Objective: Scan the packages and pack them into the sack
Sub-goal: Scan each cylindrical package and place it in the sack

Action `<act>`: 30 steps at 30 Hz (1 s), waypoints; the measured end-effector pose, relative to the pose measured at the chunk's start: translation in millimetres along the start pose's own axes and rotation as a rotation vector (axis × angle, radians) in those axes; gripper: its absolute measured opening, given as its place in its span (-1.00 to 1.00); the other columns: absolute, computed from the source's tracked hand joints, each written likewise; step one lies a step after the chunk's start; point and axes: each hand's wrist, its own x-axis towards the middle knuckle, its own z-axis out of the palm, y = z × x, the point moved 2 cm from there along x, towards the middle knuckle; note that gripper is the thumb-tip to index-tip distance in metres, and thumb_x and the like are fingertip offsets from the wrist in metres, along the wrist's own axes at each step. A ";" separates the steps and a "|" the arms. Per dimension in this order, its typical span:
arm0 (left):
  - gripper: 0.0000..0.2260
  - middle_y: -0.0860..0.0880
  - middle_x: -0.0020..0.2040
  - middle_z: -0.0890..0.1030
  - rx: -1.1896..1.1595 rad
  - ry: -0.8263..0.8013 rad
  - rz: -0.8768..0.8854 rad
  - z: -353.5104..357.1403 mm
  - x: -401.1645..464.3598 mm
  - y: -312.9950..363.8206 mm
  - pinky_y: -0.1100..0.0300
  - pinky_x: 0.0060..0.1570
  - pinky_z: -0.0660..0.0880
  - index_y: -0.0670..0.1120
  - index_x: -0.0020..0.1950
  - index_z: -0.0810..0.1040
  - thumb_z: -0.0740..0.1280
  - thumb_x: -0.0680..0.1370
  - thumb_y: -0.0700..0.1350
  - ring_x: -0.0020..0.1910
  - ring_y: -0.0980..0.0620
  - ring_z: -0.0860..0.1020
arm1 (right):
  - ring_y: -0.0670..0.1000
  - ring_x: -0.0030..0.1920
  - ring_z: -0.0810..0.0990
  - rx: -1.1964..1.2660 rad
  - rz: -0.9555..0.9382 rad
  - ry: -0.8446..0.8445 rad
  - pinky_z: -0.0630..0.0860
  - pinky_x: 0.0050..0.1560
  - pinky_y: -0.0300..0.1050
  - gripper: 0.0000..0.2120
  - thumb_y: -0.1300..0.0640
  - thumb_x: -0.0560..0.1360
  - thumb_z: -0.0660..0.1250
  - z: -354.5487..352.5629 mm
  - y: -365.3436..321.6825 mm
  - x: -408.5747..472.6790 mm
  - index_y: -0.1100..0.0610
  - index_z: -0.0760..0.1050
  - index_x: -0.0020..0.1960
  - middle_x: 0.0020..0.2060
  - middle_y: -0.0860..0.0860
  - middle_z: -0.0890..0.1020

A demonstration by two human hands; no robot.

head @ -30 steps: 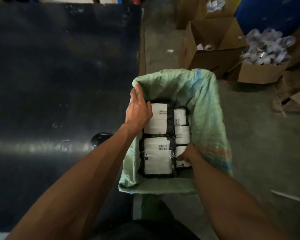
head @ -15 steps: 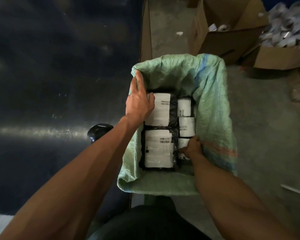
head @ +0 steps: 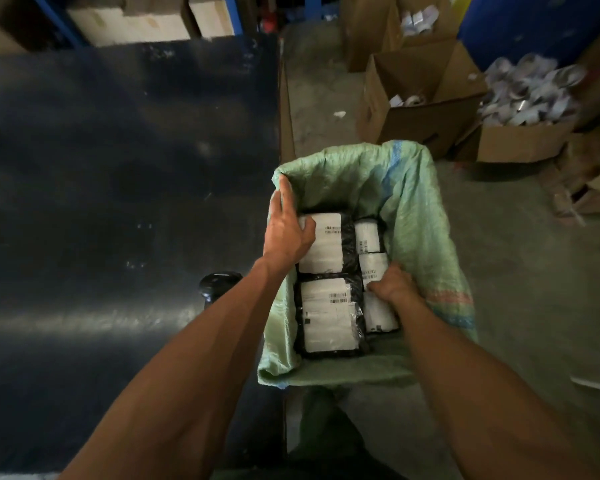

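Note:
A green woven sack [head: 413, 202] stands open beside the dark table, with several black packages bearing white labels packed inside. Two large packages lie on the left: the far one [head: 326, 247] and the near one [head: 329, 317]. Three small ones sit in a column on the right, the near one [head: 378, 315]. My left hand [head: 286, 230] lies with straight fingers along the sack's left wall, its thumb on the far large package. My right hand [head: 392, 285] is curled, its fingers down among the small packages; the fingertips are hidden.
A black barcode scanner [head: 217, 284] rests on the dark table [head: 118, 168] near my left forearm. Open cardboard boxes [head: 420, 98] and a box heaped with small wrapped items [head: 530, 91] stand on the concrete floor beyond the sack.
My right hand has shifted a little farther up the column of small packages. My left hand stays at the sack's left wall. The camera tilted up.

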 end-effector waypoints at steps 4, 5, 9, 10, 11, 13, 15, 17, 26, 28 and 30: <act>-0.24 -0.16 0.58 0.17 -0.039 -0.040 0.007 -19.7 -12.8 -8.8 -0.03 0.28 0.41 0.04 0.65 -0.19 0.26 0.62 0.00 0.41 -0.26 0.39 | 0.28 0.34 0.51 0.072 -0.146 0.122 0.47 0.28 0.08 -0.38 -0.03 0.55 0.42 -23.5 -30.0 -31.5 0.16 0.29 0.50 0.37 0.24 0.50; -0.29 -0.18 0.58 0.17 -0.015 -0.045 0.044 -25.5 -18.6 -13.6 -0.05 0.32 0.38 0.04 0.65 -0.16 0.22 0.65 0.03 0.43 -0.25 0.36 | 0.28 0.35 0.50 0.107 -0.172 0.153 0.46 0.30 0.07 -0.38 -0.06 0.56 0.40 -27.3 -39.5 -41.7 0.15 0.29 0.51 0.38 0.24 0.48; -0.46 -0.27 0.59 0.13 0.122 -0.095 0.157 -47.7 -34.6 -55.1 -0.23 0.48 0.18 -0.12 0.63 0.02 -0.06 0.72 0.12 0.55 -0.27 0.16 | 0.22 0.37 0.48 0.181 -0.296 0.300 0.45 0.36 0.11 -0.38 -0.17 0.54 0.35 -35.8 -86.2 -87.1 0.08 0.31 0.50 0.38 0.16 0.48; -0.43 -0.23 0.61 0.11 0.130 -0.111 0.105 -56.6 -38.6 -72.0 -0.18 0.53 0.08 -0.12 0.64 0.00 -0.03 0.71 0.14 0.58 -0.20 0.10 | 0.20 0.36 0.48 0.172 -0.337 0.335 0.44 0.37 0.12 -0.39 -0.18 0.54 0.34 -33.3 -100.5 -100.7 0.07 0.32 0.48 0.38 0.14 0.48; -0.40 -0.20 0.62 0.10 0.147 -0.112 0.065 -65.8 -42.7 -90.3 -0.13 0.55 0.00 -0.12 0.64 -0.02 0.00 0.70 0.16 0.60 -0.15 0.06 | 0.18 0.35 0.49 0.159 -0.376 0.368 0.44 0.37 0.14 -0.41 -0.19 0.54 0.33 -29.8 -115.4 -114.4 0.06 0.34 0.47 0.37 0.12 0.49; -0.40 -0.23 0.61 0.12 0.171 -0.053 0.019 -83.8 -52.5 -122.0 -0.10 0.56 -0.04 -0.13 0.64 0.02 0.05 0.69 0.15 0.59 -0.18 0.08 | 0.18 0.35 0.49 0.129 -0.435 0.410 0.42 0.38 0.15 -0.43 -0.20 0.55 0.31 -19.1 -144.1 -140.6 0.05 0.36 0.46 0.34 0.12 0.51; -0.41 -0.27 0.58 0.16 0.168 0.013 -0.010 -99.4 -62.5 -150.3 -0.13 0.55 0.00 -0.17 0.62 0.09 0.08 0.69 0.12 0.56 -0.25 0.14 | 0.20 0.33 0.49 0.071 -0.494 0.448 0.39 0.39 0.13 -0.47 -0.18 0.56 0.31 -0.2 -169.6 -166.0 0.06 0.39 0.44 0.30 0.15 0.53; -0.43 -0.28 0.58 0.17 0.208 0.015 -0.037 -114.0 -73.8 -179.8 -0.14 0.55 0.01 -0.18 0.62 0.13 0.08 0.69 0.11 0.56 -0.27 0.16 | 0.22 0.30 0.51 -0.012 -0.572 0.505 0.34 0.39 0.12 -0.51 -0.15 0.56 0.31 28.4 -193.2 -192.9 0.08 0.43 0.40 0.26 0.16 0.57; -0.43 -0.24 0.63 0.00 0.397 -0.115 -0.116 -121.8 -118.7 -286.4 -0.12 0.56 -0.14 -0.17 0.63 0.03 -0.02 0.71 0.11 0.61 -0.22 -0.05 | 0.20 0.36 0.49 -0.208 -0.490 0.237 0.51 0.28 0.15 -0.40 -0.20 0.58 0.28 169.6 -218.9 -242.1 -0.03 0.22 0.53 0.47 0.10 0.30; -0.42 -0.23 0.63 -0.04 0.431 -0.110 -0.099 -114.2 -124.7 -301.7 -0.15 0.56 -0.13 -0.18 0.63 0.01 -0.07 0.70 0.12 0.61 -0.22 -0.07 | 0.26 0.35 0.50 -0.264 -0.397 0.225 0.48 0.28 0.19 -0.34 -0.21 0.60 0.26 186.4 -216.3 -244.0 -0.04 0.09 0.59 0.53 0.17 0.18; -0.40 -0.21 0.63 -0.06 0.488 -0.074 -0.063 -106.7 -131.4 -313.9 -0.16 0.57 -0.11 -0.17 0.63 -0.01 -0.15 0.68 0.15 0.62 -0.19 -0.08 | 0.30 0.32 0.52 -0.272 -0.335 0.221 0.44 0.30 0.19 -0.31 -0.15 0.63 0.26 197.4 -213.8 -244.4 -0.05 0.00 0.62 0.54 0.23 0.17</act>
